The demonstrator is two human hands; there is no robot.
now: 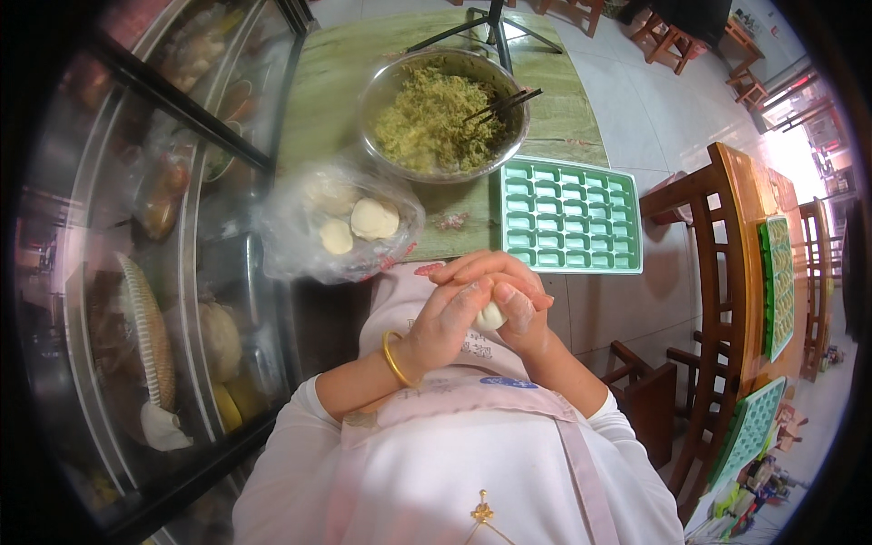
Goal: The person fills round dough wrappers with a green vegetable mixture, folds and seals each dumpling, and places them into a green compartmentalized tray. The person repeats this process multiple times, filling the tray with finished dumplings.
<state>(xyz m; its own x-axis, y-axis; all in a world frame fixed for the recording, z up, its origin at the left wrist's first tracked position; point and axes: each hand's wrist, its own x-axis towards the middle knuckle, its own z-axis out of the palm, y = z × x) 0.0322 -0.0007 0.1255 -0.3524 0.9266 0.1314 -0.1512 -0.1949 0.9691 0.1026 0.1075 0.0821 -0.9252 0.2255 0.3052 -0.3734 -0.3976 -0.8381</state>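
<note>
Cupped together in front of the apron, my left hand (446, 317) and my right hand (521, 306) close around a pale dumpling (489, 316). Only its lower part shows between the thumbs; the fingers hide the rest. Just beyond the hands, a clear plastic bag (286, 238) holds round dough wrappers (374, 219). Behind it stands a steel bowl (368, 146) of shredded yellow-green filling (436, 119), with dark chopsticks (504, 105) resting in it. To the right, a green compartment tray (572, 214) overhangs the table edge, its visible compartments holding nothing.
A glass-fronted display case (184, 136) with food runs along the left. Black tripod legs (494, 30) stand on the green wooden-top table (313, 88). Wooden chairs (702, 204) and another table (763, 184) are at the right, bearing a tray of dumplings (779, 286) and a second green tray (749, 426).
</note>
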